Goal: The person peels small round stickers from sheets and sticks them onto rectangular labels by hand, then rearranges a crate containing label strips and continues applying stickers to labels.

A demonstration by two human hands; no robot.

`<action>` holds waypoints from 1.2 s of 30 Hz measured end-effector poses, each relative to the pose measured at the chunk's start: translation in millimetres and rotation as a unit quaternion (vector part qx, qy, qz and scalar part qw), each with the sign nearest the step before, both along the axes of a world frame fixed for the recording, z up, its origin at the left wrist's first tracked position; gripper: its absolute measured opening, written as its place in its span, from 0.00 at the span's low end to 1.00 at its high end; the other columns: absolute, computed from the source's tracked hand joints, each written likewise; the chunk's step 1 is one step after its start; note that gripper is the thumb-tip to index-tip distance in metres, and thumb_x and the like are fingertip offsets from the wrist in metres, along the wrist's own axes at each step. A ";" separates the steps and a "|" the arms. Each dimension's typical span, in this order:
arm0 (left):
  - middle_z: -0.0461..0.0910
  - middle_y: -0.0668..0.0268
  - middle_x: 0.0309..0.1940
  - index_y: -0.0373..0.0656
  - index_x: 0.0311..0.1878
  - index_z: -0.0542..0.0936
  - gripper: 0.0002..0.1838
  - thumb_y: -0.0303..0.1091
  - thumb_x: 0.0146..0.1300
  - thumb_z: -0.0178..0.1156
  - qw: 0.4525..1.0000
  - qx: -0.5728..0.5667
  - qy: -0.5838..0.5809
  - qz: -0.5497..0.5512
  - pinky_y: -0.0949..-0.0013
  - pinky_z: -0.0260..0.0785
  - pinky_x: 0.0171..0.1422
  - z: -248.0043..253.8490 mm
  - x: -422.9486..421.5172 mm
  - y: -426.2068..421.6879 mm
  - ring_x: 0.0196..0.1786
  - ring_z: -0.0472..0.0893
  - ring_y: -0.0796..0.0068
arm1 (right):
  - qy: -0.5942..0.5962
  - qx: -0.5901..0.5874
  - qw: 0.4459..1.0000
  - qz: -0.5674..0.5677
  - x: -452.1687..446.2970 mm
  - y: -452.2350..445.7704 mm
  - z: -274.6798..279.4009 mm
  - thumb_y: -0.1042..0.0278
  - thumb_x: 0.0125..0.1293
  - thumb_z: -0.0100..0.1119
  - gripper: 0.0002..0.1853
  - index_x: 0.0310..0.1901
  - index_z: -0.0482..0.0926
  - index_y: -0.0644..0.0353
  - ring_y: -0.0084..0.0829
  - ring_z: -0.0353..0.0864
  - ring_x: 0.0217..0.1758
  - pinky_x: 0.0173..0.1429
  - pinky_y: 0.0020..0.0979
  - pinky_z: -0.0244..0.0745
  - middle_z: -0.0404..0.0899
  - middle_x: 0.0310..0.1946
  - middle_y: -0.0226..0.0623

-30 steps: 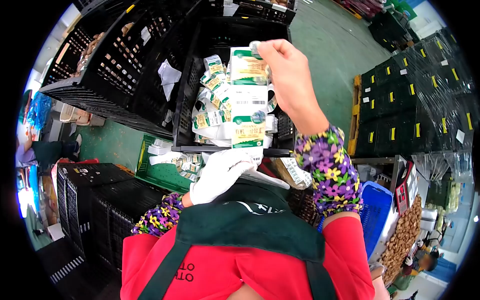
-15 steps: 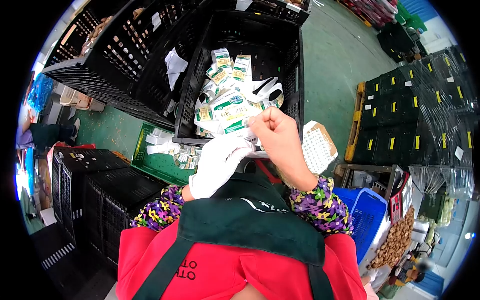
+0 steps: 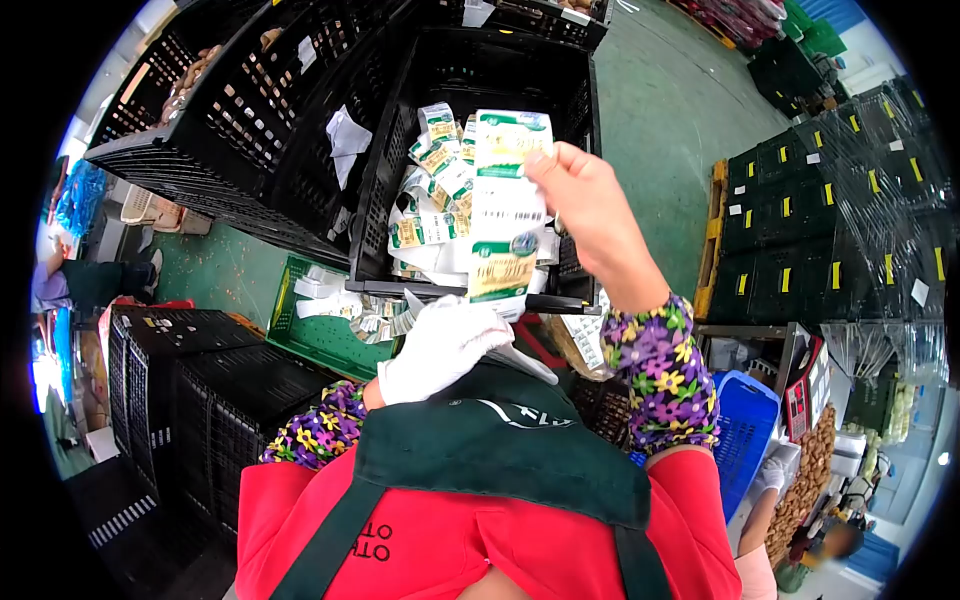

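A strip of green, white and gold printed labels (image 3: 508, 215) stretches upright in front of the black crate (image 3: 590, 150). My right hand (image 3: 590, 205), bare, pinches the strip by its right edge near the upper end. Lower down, my left hand (image 3: 442, 345) in a white glove has its fingers closed at the strip's bottom end; a pale tail of strip hangs past it. Behind the strip, a tangled heap of similar label strips (image 3: 435, 220) fills the near part of the crate.
Tall stacked black crates (image 3: 270, 110) stand to the left, a green crate (image 3: 325, 335) with more label strips below them. A blue basket (image 3: 745, 430) and mushroom-like brown produce (image 3: 805, 480) lie to the right, near a co-worker's gloved hand (image 3: 772, 473). Wrapped crates (image 3: 800, 220) rest on a pallet.
My right hand has moved up and right, drawing a length of label strip upward from my left hand. My left hand has shifted slightly down. A co-worker's gloved hand has appeared at the right.
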State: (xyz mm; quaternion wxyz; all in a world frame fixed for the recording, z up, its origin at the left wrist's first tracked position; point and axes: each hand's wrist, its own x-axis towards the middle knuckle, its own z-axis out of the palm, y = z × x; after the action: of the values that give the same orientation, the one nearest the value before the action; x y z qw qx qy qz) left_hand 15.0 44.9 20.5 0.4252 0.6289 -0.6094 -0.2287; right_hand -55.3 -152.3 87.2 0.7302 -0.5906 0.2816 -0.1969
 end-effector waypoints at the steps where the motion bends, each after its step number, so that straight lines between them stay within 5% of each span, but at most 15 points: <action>1: 0.84 0.64 0.33 0.41 0.33 0.82 0.04 0.30 0.58 0.62 1.000 0.026 0.007 -0.009 0.67 0.73 0.47 -6.7 -2.2 1.1 0.40 0.82 0.64 | -0.004 0.025 1.000 -0.010 -0.6 -7.2 -1.7 0.66 0.68 0.58 0.10 0.37 0.79 0.66 0.14 0.71 0.32 0.37 0.21 0.69 0.78 0.29 0.25; 5: 0.84 0.63 0.33 0.40 0.32 0.81 0.05 0.28 0.61 0.59 0.987 0.042 0.120 0.103 0.69 0.72 0.46 6.1 0.2 1.3 0.38 0.82 0.68 | 0.015 -0.011 0.988 -0.155 -7.3 27.3 -3.6 0.70 0.68 0.57 0.09 0.42 0.78 0.67 0.14 0.71 0.35 0.41 0.19 0.68 0.77 0.33 0.26; 13: 0.81 0.62 0.29 0.44 0.33 0.83 0.05 0.34 0.60 0.62 0.987 0.001 0.085 0.138 0.64 0.70 0.40 8.3 1.9 -4.8 0.33 0.80 0.59 | 0.015 -0.124 0.989 -0.074 -16.6 69.2 -30.3 0.74 0.62 0.59 0.08 0.43 0.77 0.64 0.17 0.73 0.32 0.36 0.23 0.69 0.76 0.30 0.28; 18: 0.84 0.66 0.32 0.43 0.32 0.82 0.04 0.31 0.55 0.66 0.991 -0.044 -0.032 0.119 0.65 0.73 0.43 8.7 4.0 -1.5 0.37 0.82 0.62 | 0.161 -0.407 0.899 0.001 -22.2 57.6 -13.5 0.62 0.64 0.59 0.12 0.41 0.77 0.62 0.23 0.76 0.35 0.39 0.29 0.69 0.78 0.30 0.34; 19: 0.84 0.66 0.32 0.43 0.32 0.82 0.04 0.31 0.55 0.66 0.992 -0.043 -0.032 0.117 0.65 0.73 0.43 8.9 5.2 -1.0 0.37 0.82 0.62 | 0.162 -0.406 0.899 -0.001 -23.6 49.8 -19.6 0.62 0.64 0.59 0.12 0.41 0.77 0.62 0.23 0.76 0.35 0.39 0.29 0.69 0.78 0.30 0.34; 22: 0.84 0.67 0.32 0.45 0.32 0.82 0.04 0.32 0.54 0.66 0.986 -0.113 -0.027 0.120 0.64 0.73 0.44 10.2 9.8 -3.2 0.38 0.82 0.63 | 0.075 -0.038 0.995 0.051 -23.1 37.6 -17.7 0.63 0.68 0.57 0.13 0.32 0.76 0.66 0.17 0.69 0.33 0.37 0.25 0.67 0.75 0.29 0.26; 25: 0.84 0.67 0.32 0.45 0.31 0.81 0.05 0.33 0.54 0.67 0.989 -0.125 -0.018 0.083 0.64 0.74 0.44 10.2 9.9 -4.4 0.39 0.82 0.63 | 0.062 -0.059 0.980 0.182 -21.4 34.9 -25.9 0.65 0.68 0.58 0.12 0.30 0.75 0.64 0.15 0.68 0.31 0.35 0.22 0.67 0.75 0.27 0.25; 26: 0.83 0.67 0.32 0.47 0.32 0.81 0.05 0.36 0.54 0.66 0.993 -0.106 -0.015 0.046 0.63 0.71 0.44 5.9 8.5 -3.3 0.38 0.81 0.63 | 0.071 -0.100 0.979 0.160 -16.2 32.6 -23.7 0.66 0.67 0.58 0.12 0.28 0.73 0.63 0.14 0.71 0.30 0.34 0.21 0.69 0.76 0.26 0.25; 29: 0.81 0.66 0.30 0.51 0.32 0.82 0.06 0.41 0.58 0.64 0.999 -0.021 -0.044 0.018 0.63 0.68 0.43 -3.8 -2.6 1.1 0.37 0.78 0.63 | -0.029 0.013 0.999 0.031 1.1 22.3 -6.9 0.68 0.69 0.56 0.09 0.34 0.77 0.64 0.14 0.73 0.34 0.39 0.20 0.71 0.78 0.31 0.27; 31: 0.81 0.66 0.30 0.51 0.33 0.82 0.06 0.40 0.59 0.63 0.999 0.017 0.041 -0.016 0.63 0.68 0.43 -11.8 -7.3 2.8 0.37 0.78 0.62 | -0.041 0.054 0.998 0.005 2.0 6.9 -17.3 0.66 0.70 0.55 0.09 0.40 0.78 0.64 0.14 0.72 0.35 0.40 0.20 0.70 0.77 0.30 0.25; 33: 0.82 0.64 0.32 0.47 0.36 0.83 0.06 0.36 0.60 0.62 0.998 0.005 0.056 -0.009 0.63 0.70 0.43 -11.0 -4.3 2.9 0.37 0.80 0.62 | 0.025 0.013 0.999 -0.044 -6.8 6.8 -17.9 0.70 0.68 0.56 0.09 0.45 0.75 0.64 0.15 0.71 0.36 0.42 0.21 0.71 0.74 0.36 0.27; 36: 0.84 0.61 0.34 0.38 0.38 0.82 0.07 0.30 0.61 0.59 0.978 0.018 0.185 0.098 0.68 0.72 0.44 12.2 1.5 1.8 0.37 0.82 0.66 | -0.029 -0.082 0.990 -0.110 -20.9 35.9 -15.2 0.76 0.65 0.57 0.14 0.51 0.71 0.64 0.16 0.71 0.38 0.44 0.21 0.71 0.71 0.43 0.30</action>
State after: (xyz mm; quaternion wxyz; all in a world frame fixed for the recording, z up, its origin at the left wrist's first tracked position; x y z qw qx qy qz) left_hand 16.5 46.7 32.7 0.5394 0.6398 -0.4515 -0.3095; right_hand -76.2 -116.4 72.0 0.6610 -0.6082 0.3064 -0.3152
